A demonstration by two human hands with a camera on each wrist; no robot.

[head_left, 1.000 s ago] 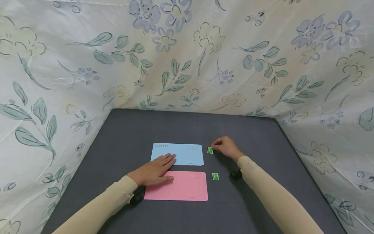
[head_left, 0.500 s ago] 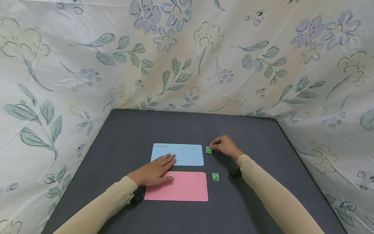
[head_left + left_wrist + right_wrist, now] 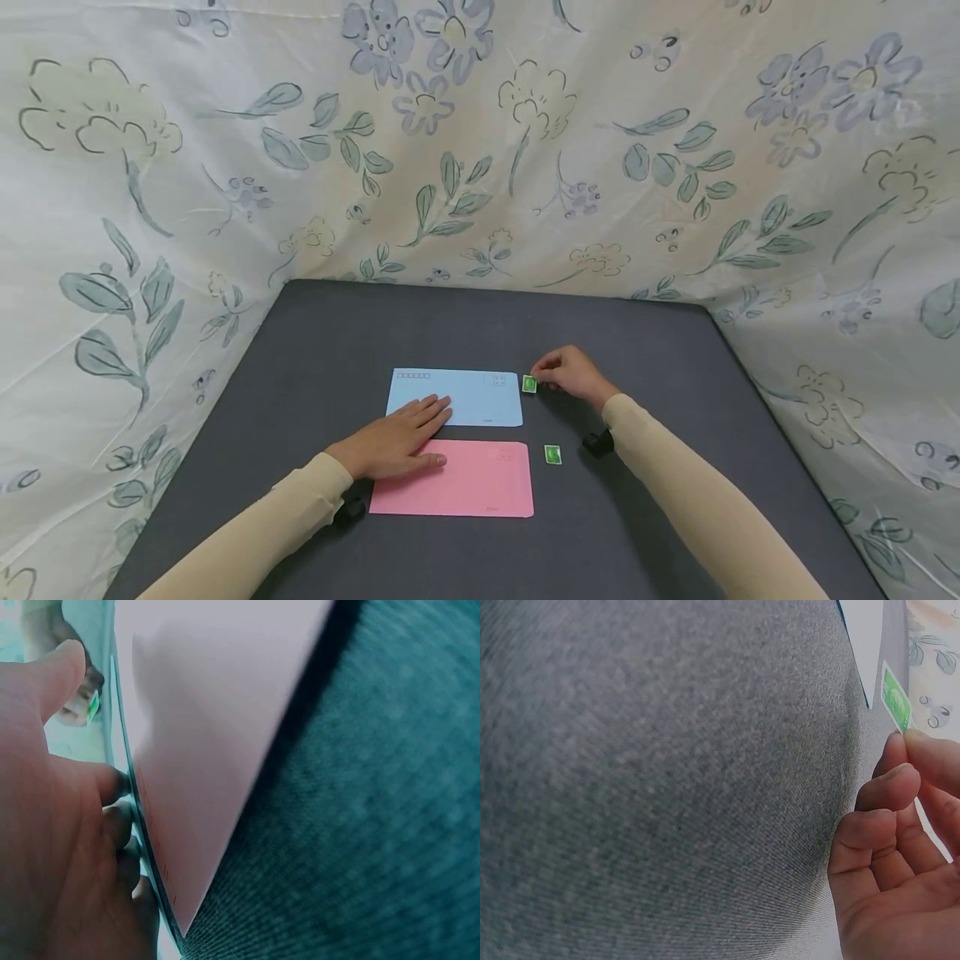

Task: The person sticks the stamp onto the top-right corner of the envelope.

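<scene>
My right hand [image 3: 573, 373] pinches a small green stamp [image 3: 896, 699] with a white border by one corner, between thumb and forefinger. In the head view that stamp is just right of the blue envelope [image 3: 480, 400], level with the small printed square near its upper right corner. My left hand [image 3: 393, 437] lies flat with fingers straight, its fingertips on the blue envelope and its thumb over the pink envelope [image 3: 465, 487]. The pink envelope lies directly below the blue one. Part of each envelope's left side is hidden under the left hand.
A second green stamp [image 3: 552, 454] lies on the dark grey table [image 3: 637, 517], right of the pink envelope. Floral cloth [image 3: 450, 167] hangs behind the table and along both sides. A black wrist device [image 3: 597, 444] sits under the right sleeve.
My right hand has moved slightly left with the stamp, bringing it close to the blue envelope's right edge. The left hand and both envelopes have stayed in place.
</scene>
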